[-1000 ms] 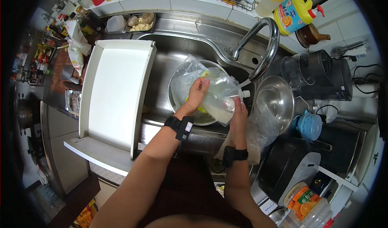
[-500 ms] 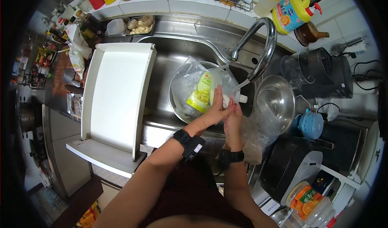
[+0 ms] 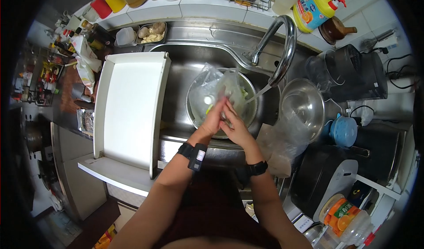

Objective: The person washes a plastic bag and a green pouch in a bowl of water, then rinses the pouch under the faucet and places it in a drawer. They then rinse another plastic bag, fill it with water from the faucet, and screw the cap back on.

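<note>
L hand (image 3: 213, 119) & R hand (image 3: 238, 129) meet at clear pouch (image 3: 234, 93); opening & hold blurred, can't tell. Step: prob. handling over basin (image 3: 251, 110) below grip; next needs firm hold.

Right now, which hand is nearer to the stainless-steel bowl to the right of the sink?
Right. The right hand is left of the stainless-steel bowl, apart from it; the left hand is farther left, beyond the right hand.

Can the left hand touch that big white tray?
Probably yes: across the sink, nothing seems to block the left hand from the white tray, though that hand is busy beside the right hand.
</note>
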`<state>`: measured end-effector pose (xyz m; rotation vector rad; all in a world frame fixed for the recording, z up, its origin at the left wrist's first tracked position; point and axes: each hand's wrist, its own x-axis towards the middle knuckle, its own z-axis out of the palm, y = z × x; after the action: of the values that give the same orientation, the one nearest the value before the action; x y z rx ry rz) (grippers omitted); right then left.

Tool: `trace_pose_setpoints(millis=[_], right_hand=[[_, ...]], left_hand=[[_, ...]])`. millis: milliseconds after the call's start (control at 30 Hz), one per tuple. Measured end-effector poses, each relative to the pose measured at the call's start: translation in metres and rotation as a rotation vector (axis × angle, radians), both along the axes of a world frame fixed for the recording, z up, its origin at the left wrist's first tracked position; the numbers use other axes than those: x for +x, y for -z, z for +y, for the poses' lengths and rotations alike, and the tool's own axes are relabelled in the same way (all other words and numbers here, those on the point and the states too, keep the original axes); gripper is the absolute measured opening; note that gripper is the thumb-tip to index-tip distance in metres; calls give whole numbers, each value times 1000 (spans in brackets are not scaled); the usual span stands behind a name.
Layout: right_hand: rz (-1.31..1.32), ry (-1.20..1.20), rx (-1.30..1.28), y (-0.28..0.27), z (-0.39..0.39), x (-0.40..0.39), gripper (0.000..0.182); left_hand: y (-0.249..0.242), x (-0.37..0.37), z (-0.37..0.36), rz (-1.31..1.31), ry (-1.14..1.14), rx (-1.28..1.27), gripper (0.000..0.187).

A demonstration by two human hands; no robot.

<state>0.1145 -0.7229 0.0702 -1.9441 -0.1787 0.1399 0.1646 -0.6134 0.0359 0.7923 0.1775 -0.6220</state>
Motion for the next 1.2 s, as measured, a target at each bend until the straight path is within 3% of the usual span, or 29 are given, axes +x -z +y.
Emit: trace_pose_setpoints(millis=[67,200,233,333,433,467,633,733,900,1000,1033,1133,1200], right_hand=[[-89,-59,-15,1,2,9,48],[-117,173,-420,28,7,18,54],[-63,275,-378,33,8,22,56],[12,457,-393,33,22,31,58],[-77,229,-422,6,26,32,53],[-125,171,-433,2,25,33,52],[-112,488,-289,33,-2,45,49],[13,587,-31,62,-16,40,51],[-34,616,-336,34,4,28,52],[-94,697,-291,51,-17,45,52],[-165,784,-263,57,-26,51,53],[75,903,76,56,-51,50,55],[164,874,138,97,-55,45,62]], left_hand=[[-19,4,14,70,-101,-353,54],[-26,12,15,148,-167,-605,48],[-25,11,15,147,-122,-649,48],[-27,9,7,178,-136,-605,50],[-44,5,-9,203,-175,-354,54],[-40,6,-9,196,-107,-395,54],[-35,13,-11,125,112,-459,60],[-36,16,-16,125,133,-471,62],[-35,11,-28,94,213,-262,68],[-37,4,-36,83,327,-178,70],[-35,3,-39,59,357,-202,71],[-37,2,-39,87,329,-260,72],[-42,9,-35,101,270,-337,71]])
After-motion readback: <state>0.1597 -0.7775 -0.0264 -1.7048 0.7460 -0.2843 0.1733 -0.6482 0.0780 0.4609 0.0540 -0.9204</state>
